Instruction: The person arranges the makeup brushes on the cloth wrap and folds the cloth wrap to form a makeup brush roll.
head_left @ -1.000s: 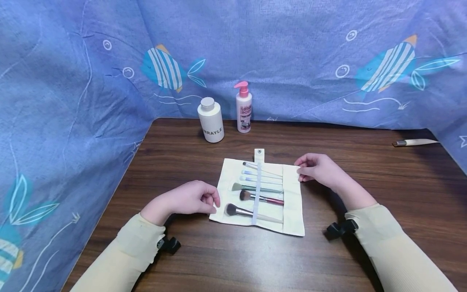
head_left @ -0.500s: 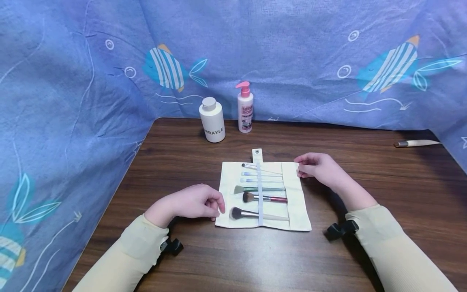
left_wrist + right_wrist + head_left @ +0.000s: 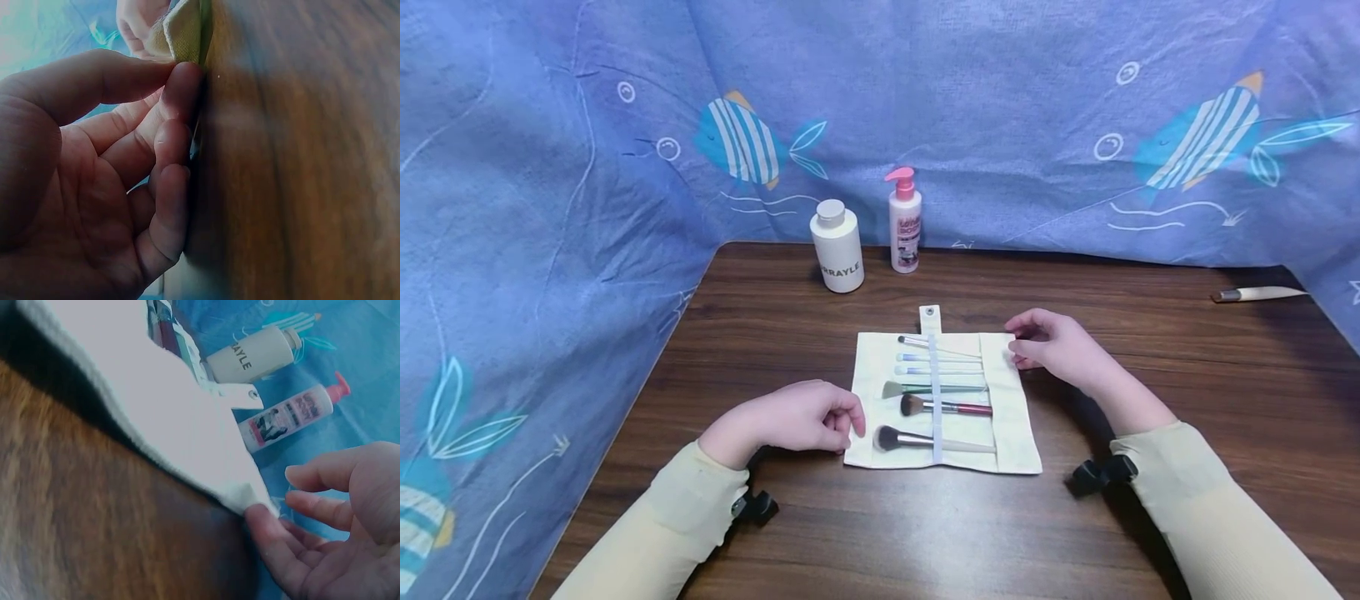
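Note:
A cream fabric makeup brush roll (image 3: 868, 367) lies unrolled on the table, its strap with a metal snap pointing away. Several makeup brushes lie across it under a pale elastic band, their handle ends in a pocket on the right; among them are a red-handled brush (image 3: 966, 409), a green one (image 3: 936, 389) and a dark-bristled large brush (image 3: 910, 438). My left hand (image 3: 808, 415) pinches the roll's near left edge between thumb and index finger. At the far right corner my right hand (image 3: 1060, 346) has its fingers relaxed, one fingertip touching the fabric corner (image 3: 247, 497).
Behind the roll stand a white bottle (image 3: 839, 254) and a lotion pump bottle (image 3: 905, 225) with a pink top. A pale-handled brush (image 3: 1258, 293) lies at the table's far right edge. A blue fish-print curtain (image 3: 1000, 125) hangs around the wooden table (image 3: 940, 542).
The roll's near side has shifted right and its edges have straightened, my left hand moving slightly right with it. My right hand stays almost in place at the far corner.

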{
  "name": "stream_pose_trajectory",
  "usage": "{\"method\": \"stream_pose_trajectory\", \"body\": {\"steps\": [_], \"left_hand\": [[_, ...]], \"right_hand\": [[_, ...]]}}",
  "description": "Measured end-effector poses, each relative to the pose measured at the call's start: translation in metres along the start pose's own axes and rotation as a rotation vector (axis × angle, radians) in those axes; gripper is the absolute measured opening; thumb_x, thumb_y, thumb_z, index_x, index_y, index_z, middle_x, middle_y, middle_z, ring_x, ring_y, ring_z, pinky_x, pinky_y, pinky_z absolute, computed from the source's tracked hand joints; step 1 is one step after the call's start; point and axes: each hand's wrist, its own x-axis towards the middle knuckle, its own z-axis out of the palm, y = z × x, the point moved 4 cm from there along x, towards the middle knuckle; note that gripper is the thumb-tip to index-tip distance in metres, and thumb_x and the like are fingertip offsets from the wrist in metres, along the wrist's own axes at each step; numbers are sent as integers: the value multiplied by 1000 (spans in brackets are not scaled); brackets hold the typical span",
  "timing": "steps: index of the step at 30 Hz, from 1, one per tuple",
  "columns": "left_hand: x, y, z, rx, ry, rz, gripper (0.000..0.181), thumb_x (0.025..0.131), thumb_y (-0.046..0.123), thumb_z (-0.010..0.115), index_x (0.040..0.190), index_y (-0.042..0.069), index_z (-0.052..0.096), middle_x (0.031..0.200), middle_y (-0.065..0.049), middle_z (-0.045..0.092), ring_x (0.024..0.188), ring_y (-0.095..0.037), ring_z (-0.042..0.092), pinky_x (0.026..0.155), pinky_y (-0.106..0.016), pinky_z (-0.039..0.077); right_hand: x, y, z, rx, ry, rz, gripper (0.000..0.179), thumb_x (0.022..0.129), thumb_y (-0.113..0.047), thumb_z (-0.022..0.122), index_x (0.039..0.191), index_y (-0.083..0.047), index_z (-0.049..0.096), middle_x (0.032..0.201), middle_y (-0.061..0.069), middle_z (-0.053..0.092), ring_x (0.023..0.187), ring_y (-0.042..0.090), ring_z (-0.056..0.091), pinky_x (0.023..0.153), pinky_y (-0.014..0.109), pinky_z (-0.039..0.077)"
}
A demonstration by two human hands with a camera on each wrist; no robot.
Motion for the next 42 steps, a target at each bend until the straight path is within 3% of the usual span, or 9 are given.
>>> {"method": "stream_pose_trajectory", "body": {"steps": [8, 11, 14, 17, 22, 26, 32, 37, 42], "left_hand": [[0, 3, -2, -7, 0, 13, 27, 87, 2, 63, 103, 23, 69, 72, 11, 55, 64, -5, 50, 65, -22, 42], [-1, 2, -2, -14, -6, 9, 24, 89, 4, 67, 104, 23, 69, 72, 11, 56, 63, -5, 50, 64, -22, 43], [-1, 2, -1, -8, -6, 14, 21, 89, 7, 73, 103, 22, 69, 73, 11, 57, 63, -4, 51, 64, -22, 44], [0, 3, 0, 14, 0, 21, 21, 89, 11, 78, 103, 23, 69, 73, 12, 56, 63, -3, 51, 63, -22, 44], [0, 2, 2, 7, 0, 34, 22, 87, 14, 80, 102, 24, 68, 72, 12, 57, 62, -3, 52, 63, -22, 44], [1, 1, 1, -16, 1, 41, 22, 85, 15, 81, 101, 24, 69, 72, 12, 58, 62, -3, 53, 62, -22, 45], [2, -1, -1, 39, 42, 64, 16, 89, 13, 72, 93, 27, 69, 71, 14, 56, 65, -2, 51, 66, -22, 45], [2, 0, -1, 25, 56, 75, 10, 91, 14, 71, 90, 24, 68, 68, 14, 57, 64, -2, 53, 67, -22, 45], [1, 0, 0, -47, 62, 65, 13, 97, 18, 70, 86, 21, 64, 66, 8, 65, 62, -5, 61, 69, -24, 48]], "right_hand": [[-17, -14, 5, -350, 87, -110, 35, 95, -16, 73, 125, -2, 63, 115, 17, 59, 89, 26, 68, 70, 32, 54], [-24, -18, 9, -379, 98, -166, 34, 93, -14, 74, 124, -1, 64, 116, 17, 58, 98, 29, 70, 77, 35, 53], [-33, -22, 14, -393, 78, -223, 33, 92, -11, 74, 122, -2, 65, 116, 15, 59, 103, 30, 70, 85, 42, 55], [-44, -27, 21, -490, 22, -313, 34, 90, -13, 77, 121, -6, 67, 115, 11, 61, 107, 28, 65, 91, 48, 54], [-60, -36, 39, -645, -64, -445, 48, 83, -29, 85, 121, -9, 63, 111, 4, 62, 104, 23, 57, 90, 46, 51], [-65, -41, 49, -674, -100, -468, 63, 80, -42, 88, 123, -10, 56, 109, 1, 62, 100, 18, 54, 86, 41, 48], [-72, -44, 57, -723, -150, -496, 80, 75, -63, 84, 128, -12, 54, 117, 0, 57, 102, 14, 48, 88, 43, 46], [-77, -45, 60, -772, -196, -480, 91, 67, -63, 89, 134, -13, 54, 124, -1, 55, 111, 18, 48, 93, 45, 47], [-81, -47, 62, -803, -227, -493, 98, 61, -58, 93, 139, -14, 53, 127, -1, 54, 112, 20, 46, 94, 46, 47]]}}
